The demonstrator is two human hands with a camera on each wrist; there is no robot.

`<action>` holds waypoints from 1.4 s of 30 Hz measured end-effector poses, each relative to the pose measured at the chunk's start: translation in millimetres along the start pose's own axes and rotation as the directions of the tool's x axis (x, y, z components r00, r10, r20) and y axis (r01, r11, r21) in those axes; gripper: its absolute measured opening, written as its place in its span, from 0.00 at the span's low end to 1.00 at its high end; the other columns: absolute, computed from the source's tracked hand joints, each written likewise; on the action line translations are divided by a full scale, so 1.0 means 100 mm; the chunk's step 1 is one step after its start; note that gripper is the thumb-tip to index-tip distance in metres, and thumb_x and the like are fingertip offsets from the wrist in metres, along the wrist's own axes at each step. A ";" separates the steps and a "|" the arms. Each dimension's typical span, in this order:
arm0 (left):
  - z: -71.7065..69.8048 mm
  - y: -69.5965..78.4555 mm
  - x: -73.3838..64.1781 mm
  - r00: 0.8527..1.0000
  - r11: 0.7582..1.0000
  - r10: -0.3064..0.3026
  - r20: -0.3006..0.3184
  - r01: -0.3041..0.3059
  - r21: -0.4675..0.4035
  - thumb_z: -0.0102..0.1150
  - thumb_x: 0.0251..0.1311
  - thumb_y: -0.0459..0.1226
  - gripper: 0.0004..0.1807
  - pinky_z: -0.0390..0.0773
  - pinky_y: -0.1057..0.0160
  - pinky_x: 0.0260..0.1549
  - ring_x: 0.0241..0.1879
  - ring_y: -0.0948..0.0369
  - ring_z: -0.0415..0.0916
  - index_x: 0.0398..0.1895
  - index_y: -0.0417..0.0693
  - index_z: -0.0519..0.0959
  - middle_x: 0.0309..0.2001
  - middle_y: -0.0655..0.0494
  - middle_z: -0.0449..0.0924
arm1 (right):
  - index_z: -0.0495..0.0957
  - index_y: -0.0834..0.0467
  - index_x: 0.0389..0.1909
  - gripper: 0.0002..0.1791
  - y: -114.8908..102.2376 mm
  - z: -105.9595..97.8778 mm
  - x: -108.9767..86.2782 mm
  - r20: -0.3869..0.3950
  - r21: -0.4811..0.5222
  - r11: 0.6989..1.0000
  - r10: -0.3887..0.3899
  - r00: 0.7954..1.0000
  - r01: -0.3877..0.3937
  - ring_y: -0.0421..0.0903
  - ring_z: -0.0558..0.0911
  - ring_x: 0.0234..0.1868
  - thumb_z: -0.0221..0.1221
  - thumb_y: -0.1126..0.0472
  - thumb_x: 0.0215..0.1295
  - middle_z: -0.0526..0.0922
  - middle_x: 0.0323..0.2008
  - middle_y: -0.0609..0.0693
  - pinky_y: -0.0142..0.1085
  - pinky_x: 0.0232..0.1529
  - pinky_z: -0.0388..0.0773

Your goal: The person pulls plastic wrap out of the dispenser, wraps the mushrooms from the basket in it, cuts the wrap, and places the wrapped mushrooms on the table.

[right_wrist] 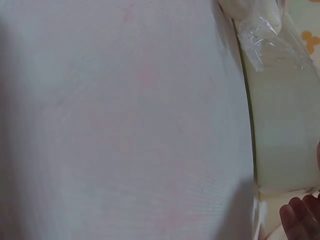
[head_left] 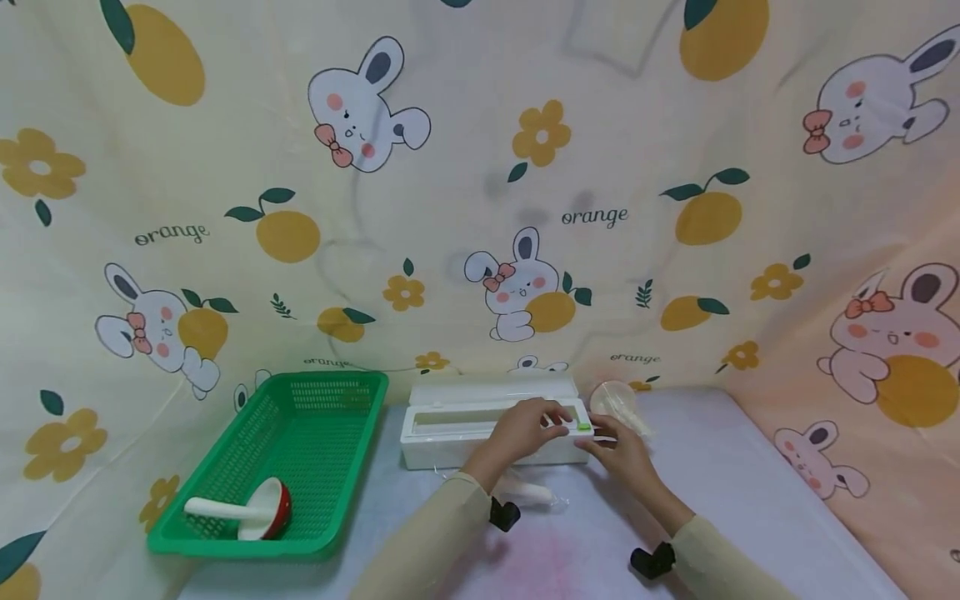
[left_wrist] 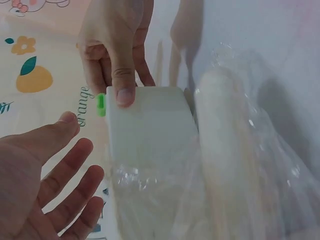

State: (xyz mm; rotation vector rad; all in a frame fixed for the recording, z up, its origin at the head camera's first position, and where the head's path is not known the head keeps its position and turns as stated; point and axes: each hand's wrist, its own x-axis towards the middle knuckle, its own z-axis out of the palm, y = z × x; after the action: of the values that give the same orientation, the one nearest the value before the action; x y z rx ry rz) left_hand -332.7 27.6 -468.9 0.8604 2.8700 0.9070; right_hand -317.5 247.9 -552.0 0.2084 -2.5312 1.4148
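A long white box stands at the table's back with its lid raised and a green slider at its right end, like a cling film dispenser. My right hand grips this right end; in the left wrist view its thumb presses the front face. Over the box's right half, my left hand has its fingers spread, and the left wrist view shows nothing in them. Along the box's front lies a white roll in clear plastic film, part of which overlaps the box.
At left, a green plastic basket contains a white-handled thing with a round red-and-white head. A round pale thing stands behind the box's right end. Patterned cloth rises behind the white-covered table.
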 end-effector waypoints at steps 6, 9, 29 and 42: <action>0.09 0.09 0.11 0.999 0.999 -0.026 -0.022 0.026 0.022 0.72 0.70 0.45 0.09 0.77 0.68 0.37 0.37 0.70 0.78 0.51 0.61 0.89 0.40 0.69 0.87 | 0.78 0.64 0.69 0.33 -0.01 0.02 0.00 -0.013 -0.002 1.000 -0.005 1.000 0.005 0.62 0.85 0.59 0.76 0.61 0.65 0.82 0.65 0.64 0.46 0.55 0.87; 0.11 0.12 0.13 0.999 0.999 -0.014 -0.038 0.015 0.031 0.71 0.70 0.44 0.09 0.77 0.67 0.37 0.37 0.69 0.79 0.50 0.59 0.89 0.40 0.67 0.88 | 0.78 0.64 0.69 0.33 -0.01 0.02 -0.01 -0.019 -0.014 1.000 -0.001 1.000 0.001 0.62 0.86 0.58 0.76 0.61 0.64 0.82 0.65 0.64 0.47 0.55 0.87; 0.30 0.02 0.29 0.991 0.991 -0.111 -0.079 0.104 -0.087 0.76 0.64 0.49 0.06 0.78 0.62 0.47 0.45 0.68 0.80 0.41 0.63 0.93 0.39 0.73 0.88 | 0.78 0.65 0.69 0.33 0.03 0.00 -0.01 -0.015 -0.006 1.000 -0.010 1.000 0.010 0.63 0.86 0.59 0.75 0.61 0.65 0.82 0.65 0.65 0.49 0.56 0.86; 0.23 0.08 0.26 0.987 0.989 -0.144 -0.065 0.142 -0.039 0.78 0.63 0.48 0.05 0.70 0.68 0.32 0.33 0.68 0.69 0.37 0.63 0.92 0.32 0.67 0.76 | 0.79 0.65 0.68 0.33 0.03 0.01 -0.02 -0.033 -0.001 1.000 -0.018 0.999 0.018 0.62 0.87 0.57 0.76 0.62 0.64 0.83 0.64 0.64 0.47 0.54 0.87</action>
State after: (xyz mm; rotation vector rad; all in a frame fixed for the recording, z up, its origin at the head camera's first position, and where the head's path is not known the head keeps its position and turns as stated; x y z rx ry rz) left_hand -347.0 58.1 -480.0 0.6232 2.9172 0.9842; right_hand -316.6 248.8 -554.8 0.2051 -2.4975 1.3989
